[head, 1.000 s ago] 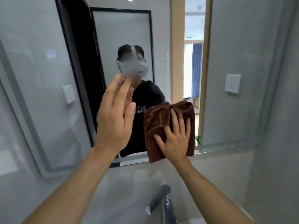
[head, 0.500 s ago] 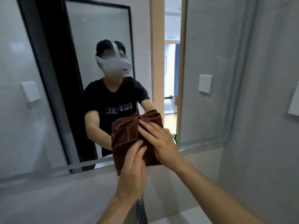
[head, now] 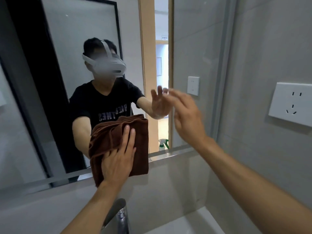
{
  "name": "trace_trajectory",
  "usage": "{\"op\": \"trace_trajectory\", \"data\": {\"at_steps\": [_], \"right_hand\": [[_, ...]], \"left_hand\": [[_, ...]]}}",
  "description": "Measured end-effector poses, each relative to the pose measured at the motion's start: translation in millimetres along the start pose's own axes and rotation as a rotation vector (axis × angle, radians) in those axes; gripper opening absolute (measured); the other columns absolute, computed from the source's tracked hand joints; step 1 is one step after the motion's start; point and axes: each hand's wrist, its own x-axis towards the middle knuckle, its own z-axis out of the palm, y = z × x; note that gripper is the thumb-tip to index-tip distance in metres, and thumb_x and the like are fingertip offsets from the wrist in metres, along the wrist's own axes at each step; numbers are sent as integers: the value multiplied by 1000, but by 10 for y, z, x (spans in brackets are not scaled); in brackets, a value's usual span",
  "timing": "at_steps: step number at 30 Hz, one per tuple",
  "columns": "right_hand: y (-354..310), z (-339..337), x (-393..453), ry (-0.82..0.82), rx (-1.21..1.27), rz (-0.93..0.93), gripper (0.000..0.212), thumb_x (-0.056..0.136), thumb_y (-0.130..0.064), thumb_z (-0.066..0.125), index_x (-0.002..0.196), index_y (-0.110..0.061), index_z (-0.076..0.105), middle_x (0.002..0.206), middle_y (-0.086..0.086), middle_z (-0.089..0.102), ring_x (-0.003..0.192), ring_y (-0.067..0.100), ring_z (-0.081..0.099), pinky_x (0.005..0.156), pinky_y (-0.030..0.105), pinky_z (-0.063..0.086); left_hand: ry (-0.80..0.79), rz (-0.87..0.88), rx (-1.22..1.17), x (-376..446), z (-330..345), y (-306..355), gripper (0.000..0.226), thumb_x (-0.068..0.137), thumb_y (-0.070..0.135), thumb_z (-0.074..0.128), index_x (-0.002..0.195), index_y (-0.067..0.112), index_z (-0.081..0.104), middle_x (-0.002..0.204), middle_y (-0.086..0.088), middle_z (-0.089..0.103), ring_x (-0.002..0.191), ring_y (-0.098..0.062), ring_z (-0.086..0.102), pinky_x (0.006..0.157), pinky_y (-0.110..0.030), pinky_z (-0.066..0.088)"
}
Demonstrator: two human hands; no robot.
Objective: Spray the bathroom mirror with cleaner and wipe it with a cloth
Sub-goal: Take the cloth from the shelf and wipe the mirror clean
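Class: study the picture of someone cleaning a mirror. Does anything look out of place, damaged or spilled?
Nothing stands out. The left hand presses the brown cloth flat on the mirror; the right hand hovers open. No spills or cracks show.

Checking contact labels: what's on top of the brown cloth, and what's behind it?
The left hand lies flat on the cloth, fingers straight, pressing it to the mirror. Behind it is mirror glass and the lower frame edge; that patch is covered. The right hand is off it.

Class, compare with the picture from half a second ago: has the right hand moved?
Yes. The right hand has left the brown cloth and lifted up and rightward, toward the mirror's right edge; the left hand now presses the cloth.
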Motion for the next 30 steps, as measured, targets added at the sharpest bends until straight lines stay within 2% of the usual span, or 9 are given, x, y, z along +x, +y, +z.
{"op": "trace_trajectory", "data": {"at_steps": [4,7,11,15,19,23,25,28,30], "right_hand": [[305,-242,316,9,-161,29,65,83,7,42,143,-14,54,150,8,49,136,26,46,112,39,39],[461,-431,476,24,-227,33,65,84,-1,33,144,-14,53,152,8,47,139,28,44,113,42,39],[606,-688,632,27,-268,89,65,88,10,41,148,-16,47,157,7,42,145,26,38,116,45,38],[640,-953,861,119,-249,134,66,88,14,40,147,-14,48,158,9,39,146,25,37,117,36,39],[689,-1168,882,160,-243,163,65,87,18,38,145,-10,51,158,11,38,146,25,38,118,34,37],[703,-1292,710,114,-256,187,62,88,19,41,141,-9,55,158,11,36,145,24,39,117,31,38],[695,-1322,665,81,-269,184,61,88,20,42,139,-10,56,158,11,36,145,25,40,116,32,39],[646,-1318,710,67,-276,179,61,86,20,41,138,-9,57,157,12,38,143,26,42,113,35,43],[589,-1301,776,68,-262,178,63,84,19,38,138,-8,57,157,12,38,143,26,42,111,33,43]], "left_hand": [[11,210,0,152,106,367,67,100,31,50,157,13,19,165,-5,17,128,-25,54,102,-37,44],[-107,426,-4,245,227,605,65,103,32,44,158,14,14,165,-5,19,131,-27,53,104,-39,44],[-120,678,31,903,90,697,64,101,40,46,155,12,28,161,-5,30,134,-22,49,108,-36,39],[20,554,114,1689,-205,856,62,104,42,35,157,12,20,165,-6,16,141,-27,38,112,-42,30],[34,460,91,1493,13,1124,65,105,39,27,158,9,6,166,-10,1,151,-31,16,119,-47,17],[-258,666,-40,848,455,1317,70,102,40,38,158,11,9,166,-7,4,143,-31,37,110,-42,40],[-336,729,-85,852,514,1344,67,102,38,37,158,11,12,166,-6,8,142,-31,38,109,-42,42],[-238,792,-69,1433,389,1439,65,100,36,38,157,12,19,165,-6,15,141,-31,40,110,-45,41],[-105,683,-55,2007,154,1547,65,100,36,40,157,11,20,164,-8,18,139,-32,42,109,-44,41]]}}
